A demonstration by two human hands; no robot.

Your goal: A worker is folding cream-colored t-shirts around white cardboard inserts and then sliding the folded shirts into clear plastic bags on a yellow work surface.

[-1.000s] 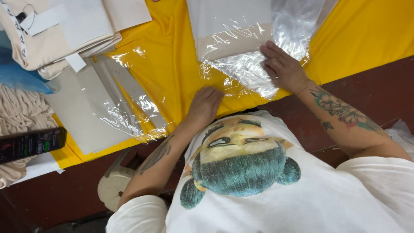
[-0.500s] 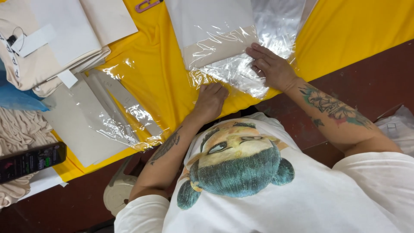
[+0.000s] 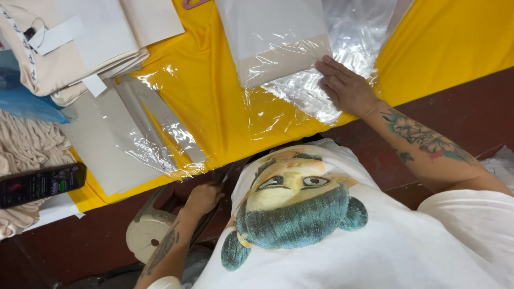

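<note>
1. The bagged beige cloth [image 3: 278, 45] at 12 o'clock is cut off by the top edge.
2. The left hand [image 3: 202, 199] has dropped off the yellow table cover [image 3: 214, 107] to 7 o'clock; its grip cannot be told.
3. The right hand [image 3: 345, 85], fingers spread, presses flat on the clear plastic bag [image 3: 321, 91] at 1 o'clock.
4. Flat bagged sheets [image 3: 128, 139] lie at 9 o'clock, a phone [image 3: 40, 184] beyond.

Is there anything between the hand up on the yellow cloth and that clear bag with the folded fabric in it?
Nothing visible. The right hand already rests flat on the clear bag, fingertips at the edge of the folded fabric inside. The left hand is off the yellow cloth, down below the table edge.
</note>
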